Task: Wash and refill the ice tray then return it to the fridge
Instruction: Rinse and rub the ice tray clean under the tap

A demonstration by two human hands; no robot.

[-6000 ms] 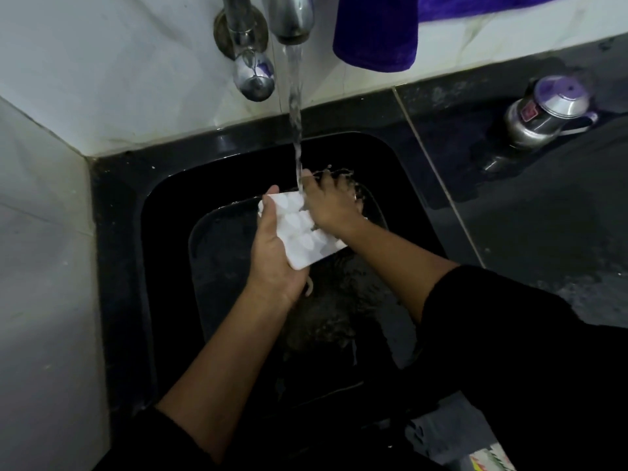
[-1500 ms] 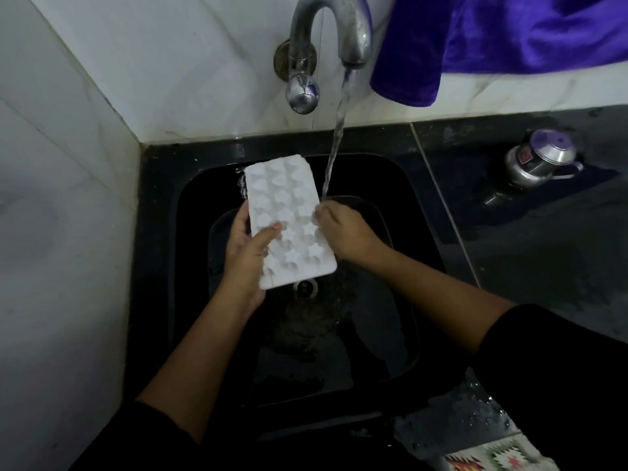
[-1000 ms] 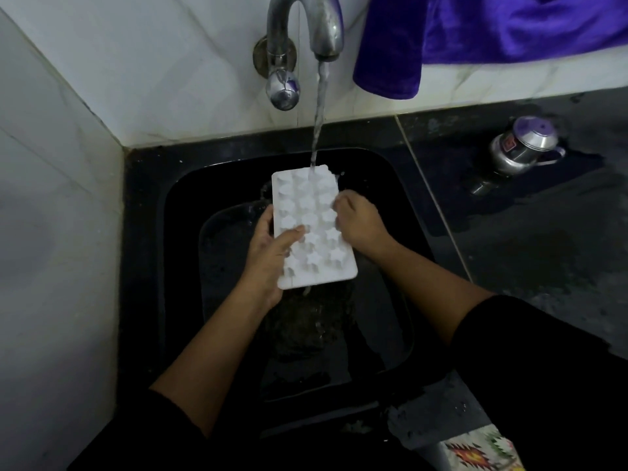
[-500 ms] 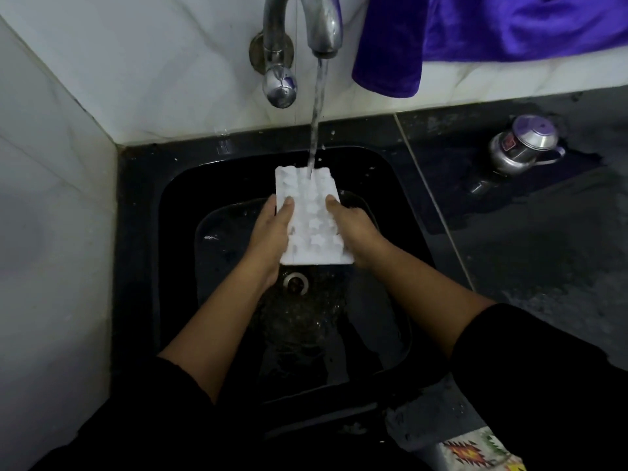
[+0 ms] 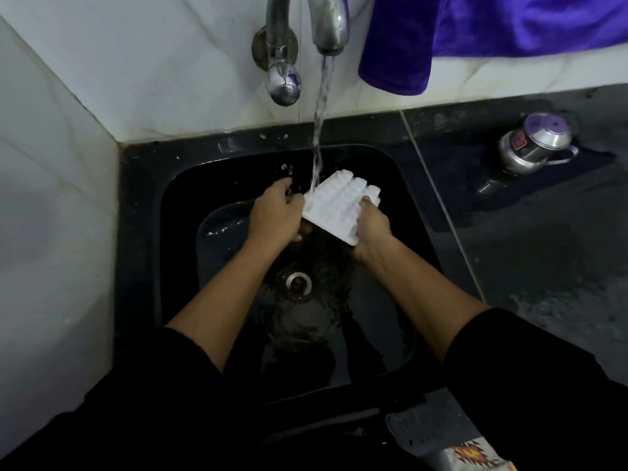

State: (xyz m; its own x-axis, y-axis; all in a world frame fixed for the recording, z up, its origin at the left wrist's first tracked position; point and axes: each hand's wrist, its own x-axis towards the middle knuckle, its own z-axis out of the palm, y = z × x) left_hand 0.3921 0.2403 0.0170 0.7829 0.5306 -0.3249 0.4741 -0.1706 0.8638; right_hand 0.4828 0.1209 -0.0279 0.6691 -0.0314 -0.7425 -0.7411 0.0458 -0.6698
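The white ice tray [image 5: 338,205] is held over the black sink [image 5: 142,266], flipped so its bumpy underside faces up and tilted toward the left. My left hand [image 5: 277,215] grips its left edge and my right hand [image 5: 370,229] grips its right, near corner. Water runs from the chrome tap [image 5: 328,25] and strikes the tray's far left corner.
The sink drain [image 5: 298,283] lies below my hands. A small steel pot with a purple lid [image 5: 533,144] stands on the dark wet counter at the right. A purple cloth [image 5: 475,32] hangs over the wall ledge. White tiled walls close the left and back.
The tray has been turned over: its star cavities faced up before, its underside faces up now. It tilted left and my left hand moved to its left edge.
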